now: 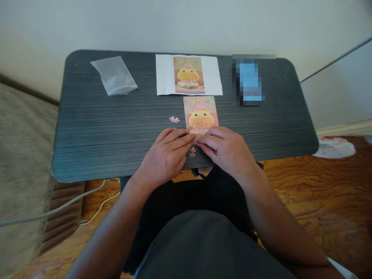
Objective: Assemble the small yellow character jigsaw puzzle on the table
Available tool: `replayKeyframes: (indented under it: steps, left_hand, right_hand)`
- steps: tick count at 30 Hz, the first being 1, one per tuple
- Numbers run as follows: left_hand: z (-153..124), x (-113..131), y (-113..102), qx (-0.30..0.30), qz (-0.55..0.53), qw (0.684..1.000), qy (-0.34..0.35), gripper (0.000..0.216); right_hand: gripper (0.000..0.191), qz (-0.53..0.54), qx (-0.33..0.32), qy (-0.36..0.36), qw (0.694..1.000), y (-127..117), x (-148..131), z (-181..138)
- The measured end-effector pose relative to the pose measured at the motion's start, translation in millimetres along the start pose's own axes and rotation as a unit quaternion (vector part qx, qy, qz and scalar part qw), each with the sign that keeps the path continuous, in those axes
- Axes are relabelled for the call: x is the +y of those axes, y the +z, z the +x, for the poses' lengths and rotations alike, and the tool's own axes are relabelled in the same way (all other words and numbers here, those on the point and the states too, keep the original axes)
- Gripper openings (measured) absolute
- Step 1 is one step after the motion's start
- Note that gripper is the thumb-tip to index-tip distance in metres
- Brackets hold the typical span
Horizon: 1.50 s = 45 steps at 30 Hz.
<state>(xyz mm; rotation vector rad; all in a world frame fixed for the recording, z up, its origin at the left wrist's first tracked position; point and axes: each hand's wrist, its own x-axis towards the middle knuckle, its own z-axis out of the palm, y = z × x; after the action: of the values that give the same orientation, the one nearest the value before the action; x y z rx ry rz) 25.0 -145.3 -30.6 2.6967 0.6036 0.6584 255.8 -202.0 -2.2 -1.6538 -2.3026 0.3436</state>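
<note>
A jigsaw puzzle [201, 114] lies on the dark table, showing a yellow character in a pink party hat above a cake. My left hand [167, 153] rests at its lower left, fingers stretched out and their tips touching the lower edge. With fingers pinched together, my right hand [225, 149] is at the bottom edge of the puzzle on a small pink puzzle piece [195, 141], mostly covered by the fingertips. One loose reddish piece [192, 152] lies just below, between the hands. Another loose piece [174, 119], pale pink, lies left of the puzzle.
Behind the puzzle, a white sheet [213, 75] carries the same picture. A clear plastic bag [116, 75] lies at the back left of the table [87, 128]. A blurred-out phone-like object [250, 81] is at the back right. Cables [99, 209] run below the left side.
</note>
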Motion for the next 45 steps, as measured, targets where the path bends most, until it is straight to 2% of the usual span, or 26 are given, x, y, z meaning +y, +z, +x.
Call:
replayKeyframes:
  steps: [8, 19, 26, 34, 45]
  left_hand:
    - [0, 1, -1, -0.003, 0.022, 1.0, 0.006, 0.044]
    - [0, 1, -1, 0.0, 0.025, 1.0, 0.007, 0.041]
    - [0, 1, -1, -0.002, 0.031, 0.999, 0.01, 0.043]
    - [-1, 0, -1, 0.003, 0.021, 1.0, 0.013, 0.046]
    - [0, -1, -1, -0.01, 0.017, 1.0, 0.009, 0.051]
  right_hand:
    - [0.027, -0.009, 0.053, -0.024, 0.998, 9, 2, -5]
    - [0.029, -0.025, 0.043, -0.035, 0.998, 5, 0, -4]
    - [0.029, -0.095, 0.041, -0.059, 0.993, -1, -8, -14]
    - [0.028, -0.081, 0.069, -0.078, 0.991, 3, -7, -19]
    - [0.029, -0.055, 0.068, -0.066, 0.994, 4, -4, -17]
